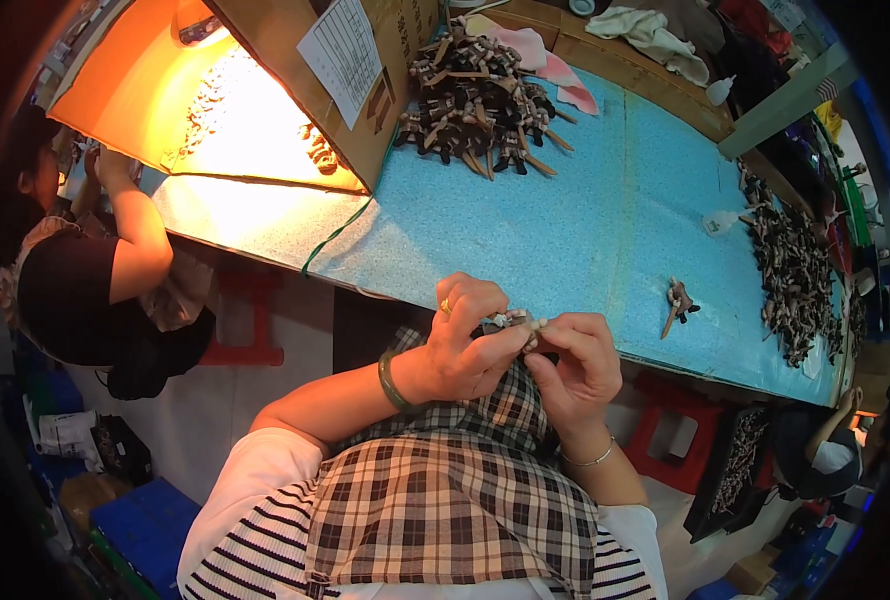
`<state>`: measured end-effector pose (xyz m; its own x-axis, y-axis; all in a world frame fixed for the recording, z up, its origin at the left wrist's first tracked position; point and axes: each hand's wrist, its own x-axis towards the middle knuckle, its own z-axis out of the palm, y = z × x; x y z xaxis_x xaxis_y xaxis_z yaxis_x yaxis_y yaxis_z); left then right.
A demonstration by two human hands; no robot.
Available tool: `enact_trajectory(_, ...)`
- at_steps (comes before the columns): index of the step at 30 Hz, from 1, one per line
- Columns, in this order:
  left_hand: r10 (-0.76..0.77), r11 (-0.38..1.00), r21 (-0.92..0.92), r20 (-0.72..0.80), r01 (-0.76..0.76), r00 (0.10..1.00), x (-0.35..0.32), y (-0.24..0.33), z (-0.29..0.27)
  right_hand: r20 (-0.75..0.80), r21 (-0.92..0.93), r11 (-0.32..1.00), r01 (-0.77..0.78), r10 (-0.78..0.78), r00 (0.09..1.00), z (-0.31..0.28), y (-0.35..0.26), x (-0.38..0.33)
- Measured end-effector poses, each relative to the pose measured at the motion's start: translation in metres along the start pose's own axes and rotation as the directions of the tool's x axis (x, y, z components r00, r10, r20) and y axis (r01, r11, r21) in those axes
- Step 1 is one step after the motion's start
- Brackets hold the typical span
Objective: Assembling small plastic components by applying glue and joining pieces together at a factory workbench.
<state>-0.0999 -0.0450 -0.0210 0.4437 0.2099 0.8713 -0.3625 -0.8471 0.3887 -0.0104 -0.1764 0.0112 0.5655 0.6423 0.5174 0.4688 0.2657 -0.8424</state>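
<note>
At the near edge of a blue-topped table (565, 220), a small pale piece (535, 326) sits between 2 bare hands, above a checked apron (425, 510). From my distant post, I judge the step in hand to be close fingertip work on that piece; the next move, I would say, calls for a firm left hold and a light, exact right pinch. The left hand (470, 335) has its fingertips clamped on the piece; the right hand (582, 355) pinches its other side, thumb and forefinger parted only by it. Finer contact is too small for me to tell. Beyond, 1 small figure (678, 303) lies left of a dark heap (790, 270); a pile of figures (475, 105) stands farther back, beside a lit cardboard box (405, 50).
</note>
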Motion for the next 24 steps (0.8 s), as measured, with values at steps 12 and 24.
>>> enact_trajectory(12,-0.032,0.999,0.004,-0.001,0.032,0.999,-0.001,0.0058,0.0019,0.05,-0.185,0.965,0.186,-0.18,0.982,-0.0025,0.0005,0.0016)
enact_trajectory(24,-0.132,0.99,-0.06,-0.01,0.131,0.991,-0.0066,0.007,0.0061,0.045,-0.159,0.971,0.18,-0.175,0.984,-0.004,0.007,0.0026)
